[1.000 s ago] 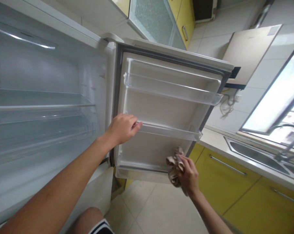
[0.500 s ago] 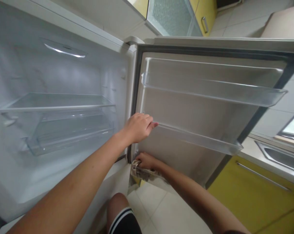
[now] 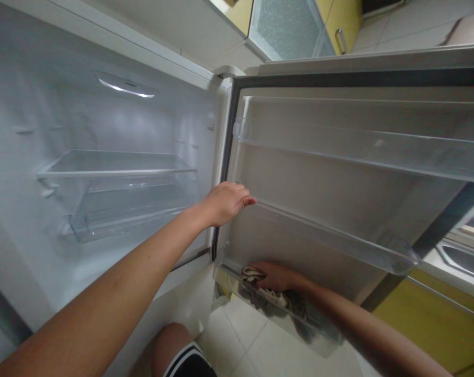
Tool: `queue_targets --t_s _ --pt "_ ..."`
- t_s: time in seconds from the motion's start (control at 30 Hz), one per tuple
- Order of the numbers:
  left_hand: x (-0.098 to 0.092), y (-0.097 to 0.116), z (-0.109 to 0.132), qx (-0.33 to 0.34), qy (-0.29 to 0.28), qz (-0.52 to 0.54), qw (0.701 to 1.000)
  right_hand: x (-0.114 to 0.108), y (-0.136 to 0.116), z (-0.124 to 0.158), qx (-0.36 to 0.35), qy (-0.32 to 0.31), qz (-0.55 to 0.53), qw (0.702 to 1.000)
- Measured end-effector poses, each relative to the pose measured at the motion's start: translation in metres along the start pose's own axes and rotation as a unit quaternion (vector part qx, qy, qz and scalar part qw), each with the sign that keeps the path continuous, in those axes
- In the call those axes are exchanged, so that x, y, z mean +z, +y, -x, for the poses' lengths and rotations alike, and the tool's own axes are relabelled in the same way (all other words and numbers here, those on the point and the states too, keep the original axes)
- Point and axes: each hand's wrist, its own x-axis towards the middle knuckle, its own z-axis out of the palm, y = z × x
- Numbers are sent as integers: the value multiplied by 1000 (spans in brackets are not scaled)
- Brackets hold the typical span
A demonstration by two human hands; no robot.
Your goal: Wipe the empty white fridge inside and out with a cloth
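My left hand [image 3: 228, 203] is closed over the hinge-side end of the clear middle door shelf [image 3: 331, 235], its thumb along the shelf's rim. Lower down, my right hand [image 3: 278, 276] reaches inside the clear bottom door shelf [image 3: 323, 340]. It presses a crumpled, patterned cloth [image 3: 274, 297] against the inside of that shelf, and part of the cloth hangs along the front wall. The fridge door [image 3: 300, 183] stands wide open, with a clear upper shelf [image 3: 339, 149] above both hands.
To the left is the fridge interior [image 3: 135, 125] with a glass shelf [image 3: 119, 161] and a clear drawer [image 3: 123, 214]. My knee [image 3: 172, 340] is below, over the tiled floor [image 3: 237, 335]. Yellow cabinets [image 3: 429, 319] and a sink [image 3: 468, 262] lie beyond the door.
My right hand has slid the cloth along the bottom shelf, away from the hinge corner to the right. My left hand keeps its place on the middle shelf. The view has shifted slightly.
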Motion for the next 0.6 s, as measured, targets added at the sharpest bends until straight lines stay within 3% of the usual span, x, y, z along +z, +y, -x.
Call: queue_targets --t_s 0.1,0.2,0.3,0.37,0.47,0.6 --pt "0 3 0 -2 -2 -6 1000 -1 -31 2 -40 137 132 981" --pt "-1 7 -2 -10 -4 -18 1000 -6 -73 -19 -172 289 278 900" --pt "-2 14 -4 -28 -5 -32 999 -13 -98 -62 -281 311 381 824" --pt "-2 18 -6 -38 -5 -39 999 -11 -102 -94 -246 313 403 824" --pt "2 23 -8 -46 4 -46 998 6 -96 -131 -138 287 409 855" --pt "7 26 -11 -53 22 -40 998 31 -87 -147 -129 213 423 871"
